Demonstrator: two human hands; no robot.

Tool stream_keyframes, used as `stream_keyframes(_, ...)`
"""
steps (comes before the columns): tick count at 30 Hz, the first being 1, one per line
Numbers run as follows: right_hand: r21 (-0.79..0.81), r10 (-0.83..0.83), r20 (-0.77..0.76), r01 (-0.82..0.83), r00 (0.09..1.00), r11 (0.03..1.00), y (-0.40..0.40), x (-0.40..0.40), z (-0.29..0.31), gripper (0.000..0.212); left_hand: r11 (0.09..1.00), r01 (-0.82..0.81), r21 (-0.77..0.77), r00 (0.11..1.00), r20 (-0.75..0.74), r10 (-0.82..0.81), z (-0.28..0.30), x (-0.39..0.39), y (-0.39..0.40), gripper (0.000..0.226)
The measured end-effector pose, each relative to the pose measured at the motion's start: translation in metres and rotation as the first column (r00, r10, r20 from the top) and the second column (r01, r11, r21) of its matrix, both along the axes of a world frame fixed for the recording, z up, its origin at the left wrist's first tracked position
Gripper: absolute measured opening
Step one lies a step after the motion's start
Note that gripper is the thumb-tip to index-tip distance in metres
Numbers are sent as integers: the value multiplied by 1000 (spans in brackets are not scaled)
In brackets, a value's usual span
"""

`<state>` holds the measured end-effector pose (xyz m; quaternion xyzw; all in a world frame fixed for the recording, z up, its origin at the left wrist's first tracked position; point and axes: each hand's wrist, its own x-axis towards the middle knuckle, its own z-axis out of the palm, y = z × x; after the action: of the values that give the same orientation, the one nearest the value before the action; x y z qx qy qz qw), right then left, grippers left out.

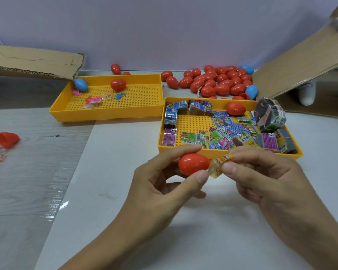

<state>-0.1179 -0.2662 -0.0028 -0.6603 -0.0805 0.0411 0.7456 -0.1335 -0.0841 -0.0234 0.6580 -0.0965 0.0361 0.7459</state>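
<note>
Left grip (pixel 161 183) clasps red plastic egg shell (pixel 193 164); right grip (pixel 267 178) pinches small clear toy packet (pixel 219 166) touching its end. Judged: filling step; next, press packet fully inside.

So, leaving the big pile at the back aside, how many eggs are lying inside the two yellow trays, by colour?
Red eggs: 2, one red egg in the left tray and another red egg in the right tray.
Blue eggs: 1, the blue egg in the left tray's far corner.
Total: 3
</note>
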Motion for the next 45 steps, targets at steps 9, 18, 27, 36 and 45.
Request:
stream_keyframes(9,-85,32,-43,-36,999,996,1,-4,0,28,999,-46,11,998,52,45,-3,-1,0,33)
stream_keyframes(18,-52,152,-225,-167,962,985,3,-5,2,41,972,14,234,989,138,-48,-5,1,2,14)
stream_keyframes(27,-82,178,-280,-208,943,975,5,-5,3,37,969,-83,231,971,238,27,-5,2,1,11)
stream_keyframes(36,-212,46,-21,-49,999,976,7,-5,-7,31,978,-63,200,980,196,23,-3,2,2,12)
stream_keyframes(45,-232,87,109,-60,990,971,7,-8,-5,24,955,-126,267,969,240,61,0,-1,0,12)
